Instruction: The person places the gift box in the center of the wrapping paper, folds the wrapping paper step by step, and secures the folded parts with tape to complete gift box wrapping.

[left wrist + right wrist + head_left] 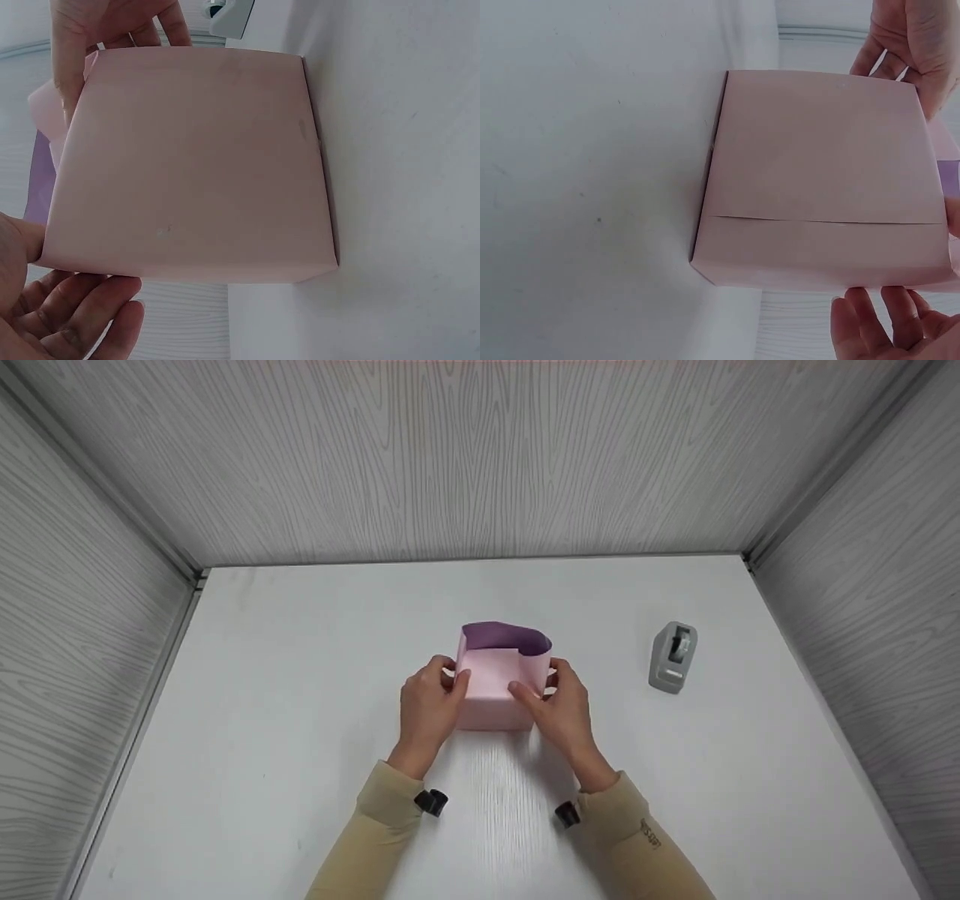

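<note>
A pink paper box [495, 714] with a purple inside [491, 636] stands on the white table, its top open. My left hand [427, 709] grips its left side, thumb at the top edge and fingers outside. On the opposite side my right hand [562, 709] holds the wall the same way, its thumb over the front rim. The left wrist view shows the plain pink front of the box [187, 165], with the left hand [71, 315] below it. In the right wrist view a straight seam runs across the box [817, 150], near the right hand [900, 330].
A grey tape dispenser [673, 658] stands on the table [300, 660] to the right of the box. Grey wood-grain panels [480, 457] rise behind the table and at both sides. Black wrist cameras [431, 802] sit at both sleeve cuffs.
</note>
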Demonstrator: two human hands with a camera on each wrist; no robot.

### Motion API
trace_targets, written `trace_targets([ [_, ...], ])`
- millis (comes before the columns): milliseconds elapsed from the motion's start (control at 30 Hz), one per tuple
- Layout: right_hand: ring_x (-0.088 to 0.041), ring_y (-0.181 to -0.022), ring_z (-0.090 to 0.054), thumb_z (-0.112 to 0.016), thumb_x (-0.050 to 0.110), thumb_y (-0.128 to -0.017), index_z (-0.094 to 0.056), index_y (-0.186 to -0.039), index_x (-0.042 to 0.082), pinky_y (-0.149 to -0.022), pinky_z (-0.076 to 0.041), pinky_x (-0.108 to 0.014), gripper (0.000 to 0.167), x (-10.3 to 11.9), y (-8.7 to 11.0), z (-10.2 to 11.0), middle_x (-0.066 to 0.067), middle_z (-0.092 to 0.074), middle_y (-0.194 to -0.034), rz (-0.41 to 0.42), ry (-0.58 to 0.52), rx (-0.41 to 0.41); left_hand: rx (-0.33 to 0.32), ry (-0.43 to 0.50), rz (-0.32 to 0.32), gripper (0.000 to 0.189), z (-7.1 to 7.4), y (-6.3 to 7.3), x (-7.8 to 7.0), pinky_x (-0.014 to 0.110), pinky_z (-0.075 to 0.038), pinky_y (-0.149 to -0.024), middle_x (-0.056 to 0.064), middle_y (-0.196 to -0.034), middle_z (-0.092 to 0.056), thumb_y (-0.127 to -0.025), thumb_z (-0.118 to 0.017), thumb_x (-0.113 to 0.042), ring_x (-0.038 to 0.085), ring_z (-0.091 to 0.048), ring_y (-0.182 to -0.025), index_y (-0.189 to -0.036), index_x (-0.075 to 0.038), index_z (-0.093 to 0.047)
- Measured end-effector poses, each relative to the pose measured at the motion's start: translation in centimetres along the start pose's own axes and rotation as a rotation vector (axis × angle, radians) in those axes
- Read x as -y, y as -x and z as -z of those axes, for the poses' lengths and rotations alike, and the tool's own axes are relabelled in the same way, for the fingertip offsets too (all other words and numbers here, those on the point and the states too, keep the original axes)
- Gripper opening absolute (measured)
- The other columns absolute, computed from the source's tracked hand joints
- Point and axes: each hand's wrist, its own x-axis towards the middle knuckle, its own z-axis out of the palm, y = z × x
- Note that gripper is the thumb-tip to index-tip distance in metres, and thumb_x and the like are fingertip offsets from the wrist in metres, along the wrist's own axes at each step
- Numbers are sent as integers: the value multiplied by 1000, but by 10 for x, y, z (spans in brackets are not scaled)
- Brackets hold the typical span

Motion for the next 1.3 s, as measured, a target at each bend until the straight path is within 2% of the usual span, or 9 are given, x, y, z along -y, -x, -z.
trace_targets([
  [233, -17, -61, -53, -76, 27, -86, -59, -110, -1, -54, -45, -29, 40, 0, -4, -3, -7, -56, -74, 12, 39, -76, 2, -22, -4, 16, -2, 0, 0, 32, -49, -55, 2, -66, -62, -91, -70, -17, 14, -58, -58, -94, -2, -66],
  [433, -15, -57, -49, -71, 26, -88, -58, -96, 2, -50, -40, -29, 28, 1, -9, -7, -3, -54, -66, -20, 67, -112, -11, -38, -9, 16, -2, -1, -1, 34, -48, -53, 2, -64, -62, -91, -70, -16, 14, -57, -56, -93, -1, -66],
  [733, -14, -55, -50, -69, 26, -89, -57, -92, 5, -47, -40, -28, 24, 4, -11, -9, -1, -54, -63, -32, 98, -129, -15, -79, -19, 15, -5, 0, 1, 33, -47, -51, 3, -63, -61, -92, -67, -17, 14, -57, -54, -92, -2, -66],
  [1033, -14, -55, -49, -70, 26, -88, -57, -91, 6, -47, -39, -28, 25, 3, -12, -8, -2, -53, -65, -24, 103, -111, -54, -240, -40, 14, -6, -12, -9, 36, -46, -44, 6, -69, -64, -90, -66, -13, 18, -59, -52, -94, -1, -67],
  [1300, -15, -55, -47, -69, 24, -88, -56, -90, 5, -49, -38, -30, 23, 5, -12, -7, -1, -50, -65, -20, 111, -108, -15, -302, -5, 20, -9, -20, -16, 41, -50, -48, 13, -81, -69, -86, -69, -9, 26, -63, -57, -103, 0, -67],
])
